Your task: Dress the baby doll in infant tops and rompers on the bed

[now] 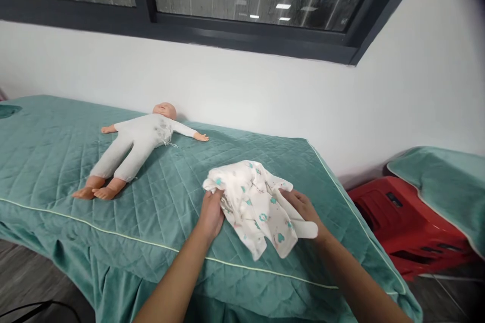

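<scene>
A small white baby garment (261,207) with green and brown prints is held just over the bed, its two short legs hanging toward me. My left hand (212,212) grips its left edge, the fingertips partly hidden behind the cloth. On the opposite side, my right hand (303,207) is closed on the right edge near a sleeve and a plain white flap. A baby doll (140,136) with a white cloth body lies on its back to the left, arms spread. Loose threads and a grey patch show at its side.
Green quilted cover (182,186) spreads over the bed, with pale piping along its edges. Behind it rise a white wall (265,91) and a dark window frame (250,35). A red plastic piece (409,222) stands at the right, partly under green cloth. A black cable (41,305) lies lower left.
</scene>
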The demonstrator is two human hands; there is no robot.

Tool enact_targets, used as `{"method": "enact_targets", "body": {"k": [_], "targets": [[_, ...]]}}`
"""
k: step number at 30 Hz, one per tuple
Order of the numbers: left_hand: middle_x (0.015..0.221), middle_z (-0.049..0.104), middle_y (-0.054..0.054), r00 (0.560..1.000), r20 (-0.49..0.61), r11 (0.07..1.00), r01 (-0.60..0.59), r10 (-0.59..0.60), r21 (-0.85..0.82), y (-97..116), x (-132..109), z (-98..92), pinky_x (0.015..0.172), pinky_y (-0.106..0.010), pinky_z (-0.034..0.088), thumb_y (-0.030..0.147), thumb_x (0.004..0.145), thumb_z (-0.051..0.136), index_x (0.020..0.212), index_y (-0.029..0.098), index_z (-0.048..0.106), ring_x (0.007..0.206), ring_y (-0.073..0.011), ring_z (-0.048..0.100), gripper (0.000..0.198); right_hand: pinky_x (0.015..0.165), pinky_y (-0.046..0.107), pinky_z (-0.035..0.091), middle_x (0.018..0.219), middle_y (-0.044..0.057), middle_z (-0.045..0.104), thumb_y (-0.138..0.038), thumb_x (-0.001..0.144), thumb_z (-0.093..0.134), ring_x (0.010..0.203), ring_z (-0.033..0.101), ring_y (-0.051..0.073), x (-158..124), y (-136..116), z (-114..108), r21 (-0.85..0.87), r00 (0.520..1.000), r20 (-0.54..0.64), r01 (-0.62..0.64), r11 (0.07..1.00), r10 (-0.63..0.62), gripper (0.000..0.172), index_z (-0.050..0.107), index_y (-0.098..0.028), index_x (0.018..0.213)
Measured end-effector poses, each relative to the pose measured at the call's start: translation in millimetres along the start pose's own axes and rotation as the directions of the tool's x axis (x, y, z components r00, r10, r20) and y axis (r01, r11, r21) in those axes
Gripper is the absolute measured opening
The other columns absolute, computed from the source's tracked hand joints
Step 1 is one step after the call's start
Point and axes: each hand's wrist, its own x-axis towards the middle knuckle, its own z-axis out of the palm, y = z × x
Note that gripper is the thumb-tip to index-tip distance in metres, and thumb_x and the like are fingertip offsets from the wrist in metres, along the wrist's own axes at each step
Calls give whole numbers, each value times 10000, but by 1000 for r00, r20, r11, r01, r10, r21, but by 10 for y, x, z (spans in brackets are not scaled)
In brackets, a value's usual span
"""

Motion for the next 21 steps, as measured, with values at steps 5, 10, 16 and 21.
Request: {"method": "enact_targets", "body": {"k": [5,10,16,21], "targets": [[1221,687,-129,991,34,971,132,-128,-200,81,35,-14,1037,-407,477,435,840,670,1200,136,644,1180,-288,619,468,636,261,492,765,18,670,-547,778,667,712,599,170,180,-119,-398,-44,984,-171,36,998,-43,369,637,-181,739],[1240,681,-112,993,90,979,92,-76,-181,114,-24,25,1056,-419,470,333,822,712,1282,179,595,1190,-285,618,499,822,391,562,1270,100,621,-574,885,505,1092,634,269,75,-333,-280,180,999,-25,50,982,-46,468,580,-245,1210],[1035,752,-105,987,123,992,108,-100,-64,135,-88,-11,961,-460,522,89,636,788,1201,147,638,1003,-314,698,587,1177,532,313,1582,49,274,-385,865,628,1450,295,277,-258,-473,325,-459,805,-37,512,726,-591,714,282,-314,1485],[1082,738,-122,982,149,982,139,-120,-125,140,-66,-19,960,-430,524,210,760,744,1213,135,636,1046,-296,687,471,1195,535,298,1554,30,344,-237,910,528,1450,301,288,-269,-440,815,-600,747,345,641,478,-569,553,383,-340,1433]]}}
